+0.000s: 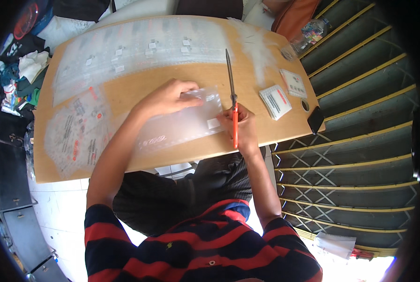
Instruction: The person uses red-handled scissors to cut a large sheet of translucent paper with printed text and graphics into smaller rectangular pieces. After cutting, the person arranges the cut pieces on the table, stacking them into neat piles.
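A clear plastic bag [175, 124] with a small white sticker near its right edge lies at the table's front, between my hands. At its upper edge is my left hand [171, 97], with fingers curled and the thumb over the plastic. My right hand [244, 126] is closed around scissors [235, 123] with orange handles. Their long dark blades point away from me and look closed together. The right fingertips also touch the bag's right edge beside the sticker; part of that grip is hidden behind the handles.
Rows of overlapping clear bags [139, 44] cover the table's far side. Loose printed bags [78, 131] lie at left. On the right are a card stack [275, 102], another stack [293, 82], a phone [316, 120] and clear plastic strips [257, 47]. A folding metal gate [351, 141] borders the table's right.
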